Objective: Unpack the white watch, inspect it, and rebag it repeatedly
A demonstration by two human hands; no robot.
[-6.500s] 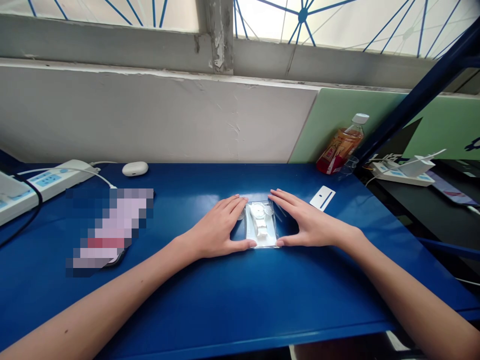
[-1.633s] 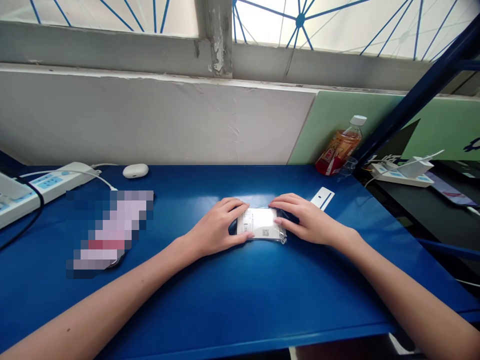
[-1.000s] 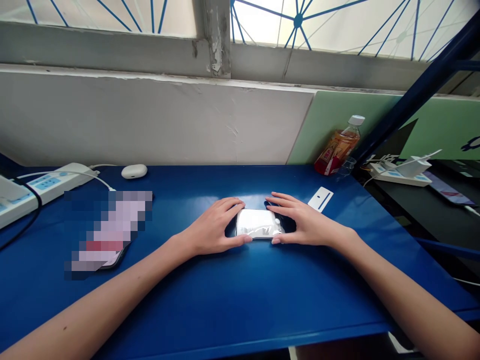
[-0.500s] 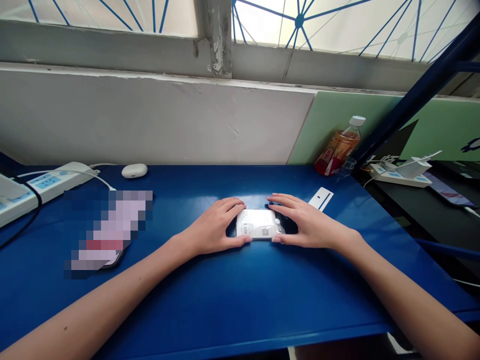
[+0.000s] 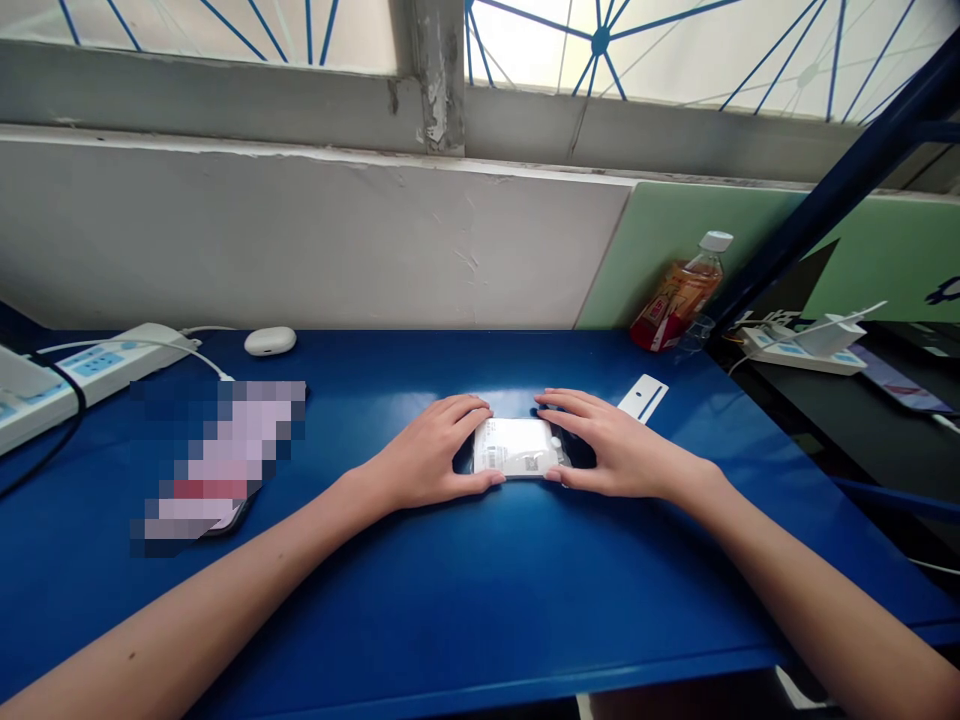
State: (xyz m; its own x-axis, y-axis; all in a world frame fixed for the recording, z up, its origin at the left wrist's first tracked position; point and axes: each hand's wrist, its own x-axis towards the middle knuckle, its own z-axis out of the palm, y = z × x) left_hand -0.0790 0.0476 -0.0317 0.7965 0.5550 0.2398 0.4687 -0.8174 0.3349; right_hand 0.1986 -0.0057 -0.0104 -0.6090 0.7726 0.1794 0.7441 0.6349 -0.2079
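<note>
On the blue desk (image 5: pixel 465 600) lies a small flat white package (image 5: pixel 517 440) in clear plastic, with a printed barcode label on its face. My left hand (image 5: pixel 435 450) curves around its left end, thumb at the near edge and fingers at the far corner. The right end is gripped the same way by my right hand (image 5: pixel 600 440), its thumb on the near right corner. Dark edges of the wrapping show between palms and package. A white card (image 5: pixel 643 399) with a dark slot lies just beyond my right hand, partly covered by it.
A blurred-out phone (image 5: pixel 232 450) with a charging cable lies at left, near a white power strip (image 5: pixel 112 365) and a white earbud case (image 5: pixel 270 341). At the back right, a drink bottle (image 5: pixel 679 295) leans by a blue metal post (image 5: pixel 832 190). Another power strip (image 5: pixel 802 348) sits beyond it.
</note>
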